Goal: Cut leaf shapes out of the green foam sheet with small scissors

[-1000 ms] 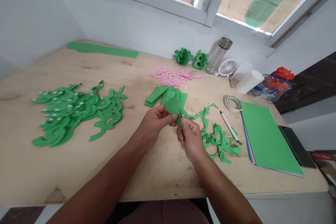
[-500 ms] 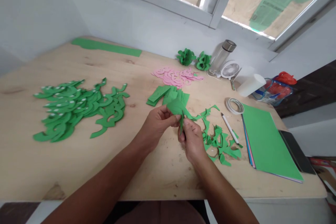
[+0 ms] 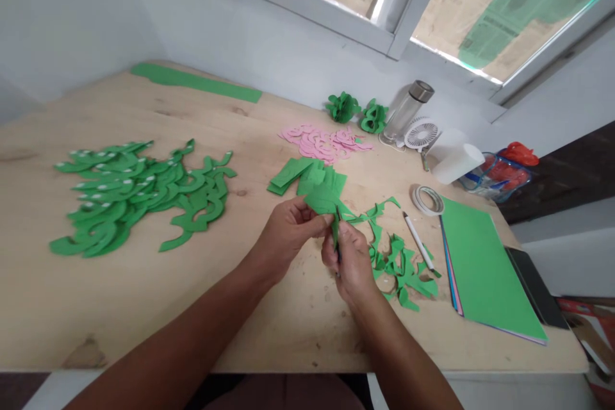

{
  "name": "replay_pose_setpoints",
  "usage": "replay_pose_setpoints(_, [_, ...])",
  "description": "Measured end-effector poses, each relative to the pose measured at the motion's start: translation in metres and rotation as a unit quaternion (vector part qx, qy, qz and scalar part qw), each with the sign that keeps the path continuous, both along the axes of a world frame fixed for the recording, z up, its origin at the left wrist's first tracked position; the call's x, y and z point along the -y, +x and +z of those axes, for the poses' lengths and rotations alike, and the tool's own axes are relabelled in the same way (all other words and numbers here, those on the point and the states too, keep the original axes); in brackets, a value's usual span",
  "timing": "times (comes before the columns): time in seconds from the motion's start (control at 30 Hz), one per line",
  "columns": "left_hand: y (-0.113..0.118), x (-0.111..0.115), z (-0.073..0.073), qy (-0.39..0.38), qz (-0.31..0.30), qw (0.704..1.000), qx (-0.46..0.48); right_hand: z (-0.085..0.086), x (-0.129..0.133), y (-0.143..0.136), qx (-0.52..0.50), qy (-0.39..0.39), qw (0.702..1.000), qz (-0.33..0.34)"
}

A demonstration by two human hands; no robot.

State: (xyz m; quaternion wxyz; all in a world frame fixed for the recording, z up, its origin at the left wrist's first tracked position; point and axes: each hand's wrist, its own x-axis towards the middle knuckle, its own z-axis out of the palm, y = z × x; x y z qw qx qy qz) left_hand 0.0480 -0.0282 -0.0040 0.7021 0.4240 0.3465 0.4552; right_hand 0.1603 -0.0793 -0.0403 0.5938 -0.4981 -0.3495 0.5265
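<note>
My left hand pinches a piece of green paper between thumb and fingers, above the near middle of the table. My right hand is closed around a pair of scissors, mostly hidden by the fingers; their dark blades meet the paper's right edge. A narrow strip of the paper hangs down between the two hands. Just beyond lie green paper rectangles in a loose stack. Curly green offcuts are scattered to the right of my right hand.
Curved green cutouts are heaped at left, pink cutouts farther back. Along the wall stand green paper ornaments, a bottle and a small fan. Rightward lie a tape roll, a pen and green sheets.
The view has shifted slightly. Both hands stay close together, and the right fingers have changed position around the scissors, with the blades still at the green paper's edge.
</note>
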Motion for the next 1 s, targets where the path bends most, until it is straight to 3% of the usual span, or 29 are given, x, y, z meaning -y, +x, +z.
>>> replay_pose_setpoints(1.0, [-0.0002, 0.0036, 0.0014, 0.006, 0.003, 1.0, -0.014, -0.0098, 0.0021, 0.0041, -0.011, 0.029, 0.999, 0.005])
